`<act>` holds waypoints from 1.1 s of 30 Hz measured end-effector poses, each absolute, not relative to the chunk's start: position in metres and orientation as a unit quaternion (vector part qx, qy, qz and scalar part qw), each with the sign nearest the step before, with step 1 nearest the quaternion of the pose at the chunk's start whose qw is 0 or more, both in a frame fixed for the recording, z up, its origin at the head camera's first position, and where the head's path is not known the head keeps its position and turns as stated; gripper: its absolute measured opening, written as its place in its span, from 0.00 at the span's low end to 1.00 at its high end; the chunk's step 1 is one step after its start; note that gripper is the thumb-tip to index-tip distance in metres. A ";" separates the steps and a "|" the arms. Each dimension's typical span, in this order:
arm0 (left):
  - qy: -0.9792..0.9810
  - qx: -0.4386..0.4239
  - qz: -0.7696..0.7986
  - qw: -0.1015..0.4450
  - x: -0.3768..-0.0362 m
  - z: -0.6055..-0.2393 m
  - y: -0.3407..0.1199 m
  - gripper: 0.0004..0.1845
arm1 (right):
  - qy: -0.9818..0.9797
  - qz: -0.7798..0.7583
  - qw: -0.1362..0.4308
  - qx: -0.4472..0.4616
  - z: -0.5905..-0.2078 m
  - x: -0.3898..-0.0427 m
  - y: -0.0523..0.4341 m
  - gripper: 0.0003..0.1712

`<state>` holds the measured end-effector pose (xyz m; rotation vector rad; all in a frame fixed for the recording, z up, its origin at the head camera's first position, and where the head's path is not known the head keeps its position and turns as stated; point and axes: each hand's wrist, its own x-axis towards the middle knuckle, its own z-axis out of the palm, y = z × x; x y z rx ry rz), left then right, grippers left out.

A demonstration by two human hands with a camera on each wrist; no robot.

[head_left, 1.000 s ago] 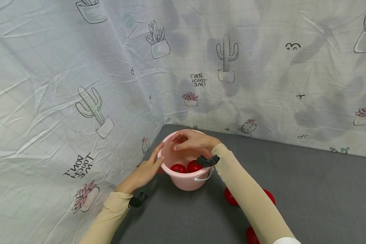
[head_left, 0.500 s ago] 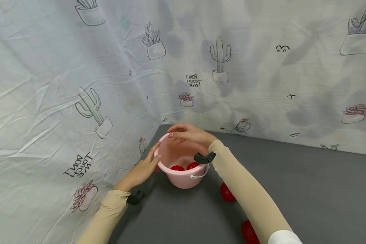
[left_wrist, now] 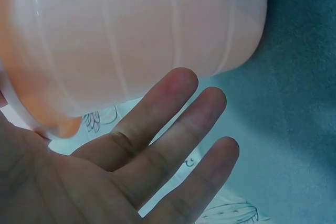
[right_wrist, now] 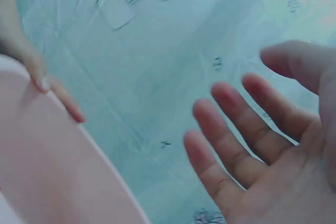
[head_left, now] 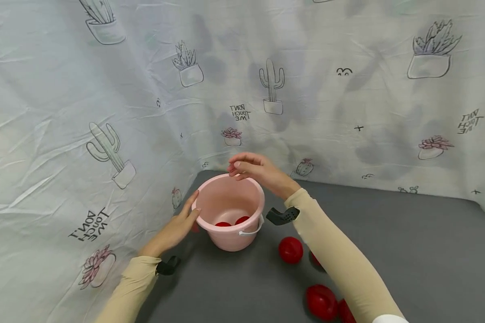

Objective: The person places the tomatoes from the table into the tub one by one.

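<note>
Your left hand (head_left: 174, 229) lies flat, fingers straight, against the left wall of the round pink plastic bucket (head_left: 231, 233). Your right hand (head_left: 258, 172) hovers empty and spread just above its far rim. Beneath that forearm, loose red tomatoes (head_left: 290, 250) lie on the grey tabletop (head_left: 408, 260).

My left hand (head_left: 174, 229) rests on the bucket (head_left: 230, 233), which looks like smooth pink plastic with a soft sheen and faint moulded ridges around its wall; its thin handle (head_left: 250, 231) is white plastic. The tomatoes (head_left: 290, 250) are glossy red. The tabletop (head_left: 408, 260) is matt grey, felt-like cloth. The backdrop (head_left: 64, 89) is thin, creased printed cloth. My sleeves (head_left: 339, 264) are smooth beige knit.
</note>
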<state>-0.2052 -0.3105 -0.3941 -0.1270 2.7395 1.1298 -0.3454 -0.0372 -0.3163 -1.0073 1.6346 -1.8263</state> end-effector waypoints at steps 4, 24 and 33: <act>0.915 -0.041 0.390 0.090 -0.207 -0.396 -0.311 0.33 | 0.589 -0.697 0.211 -0.351 -0.311 -0.337 -0.011 0.16; 0.908 -0.038 0.403 0.108 -0.210 -0.397 -0.308 0.32 | 0.649 -0.698 0.120 -0.280 -0.357 -0.290 0.159 0.19; 0.904 -0.037 0.412 0.109 -0.208 -0.397 -0.308 0.33 | 0.663 -0.686 0.110 -0.277 -0.385 -0.230 0.205 0.19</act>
